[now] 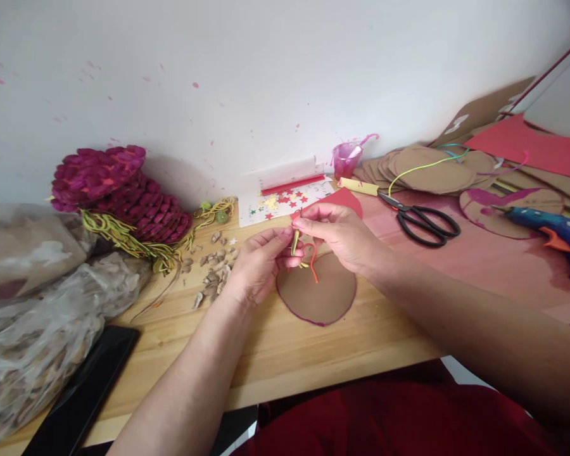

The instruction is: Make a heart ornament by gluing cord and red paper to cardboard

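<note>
Both hands meet above a round brown cardboard piece [316,294] with a purple edge. My left hand [263,256] is closed, pinching a short folded yellow-green cord [295,242]. My right hand [339,234] is closed at the cord's upper end, thumb against fingers; a thin dark tip shows above them. An orange-red cord [314,266] curls down below the right fingers onto the cardboard; whether the hand holds it I cannot tell. Small yellow pieces [304,265] show under the fingers.
Left are loose shells [213,278], tasselled magenta discs [123,190], a plastic bag [52,342] and a black flat object [83,392]. Behind lies star-covered paper [251,215]. Right are scissors [420,221], stacked cardboard discs [422,171], a purple-stained cup [346,161] and a glue gun [551,231].
</note>
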{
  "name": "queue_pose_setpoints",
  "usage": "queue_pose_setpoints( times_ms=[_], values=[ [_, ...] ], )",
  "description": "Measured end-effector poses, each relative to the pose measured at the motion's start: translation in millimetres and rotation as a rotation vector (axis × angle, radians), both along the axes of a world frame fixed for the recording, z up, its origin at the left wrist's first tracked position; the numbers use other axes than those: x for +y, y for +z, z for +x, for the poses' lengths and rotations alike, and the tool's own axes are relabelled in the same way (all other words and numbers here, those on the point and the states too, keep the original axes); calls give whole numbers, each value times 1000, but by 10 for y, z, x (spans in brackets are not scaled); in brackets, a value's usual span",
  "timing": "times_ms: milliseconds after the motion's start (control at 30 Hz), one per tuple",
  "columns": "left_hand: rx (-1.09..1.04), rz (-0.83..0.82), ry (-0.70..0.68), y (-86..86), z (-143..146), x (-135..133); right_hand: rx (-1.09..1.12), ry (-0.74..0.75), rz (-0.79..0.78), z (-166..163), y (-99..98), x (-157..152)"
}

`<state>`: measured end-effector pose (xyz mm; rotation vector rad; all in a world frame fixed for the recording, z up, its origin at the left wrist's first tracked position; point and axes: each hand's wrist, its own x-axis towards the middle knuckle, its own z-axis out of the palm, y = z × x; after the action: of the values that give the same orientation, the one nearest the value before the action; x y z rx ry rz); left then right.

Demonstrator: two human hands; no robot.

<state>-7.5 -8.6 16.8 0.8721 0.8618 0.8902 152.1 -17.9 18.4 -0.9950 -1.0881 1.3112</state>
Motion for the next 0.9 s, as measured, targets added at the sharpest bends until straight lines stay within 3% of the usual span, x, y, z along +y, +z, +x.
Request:
queue_pose_setpoints(
  times_ms=[200, 400, 900],
  values=[
    [37, 82, -12, 15, 18, -44, -107, -76, 145, -4, -44, 18],
    [111, 164, -33, 27, 18, -58, -80, -90, 146, 7, -35, 20],
    [-10, 62, 6, -12, 49, -70, 26, 6, 93, 22, 52, 2]
  ],
)
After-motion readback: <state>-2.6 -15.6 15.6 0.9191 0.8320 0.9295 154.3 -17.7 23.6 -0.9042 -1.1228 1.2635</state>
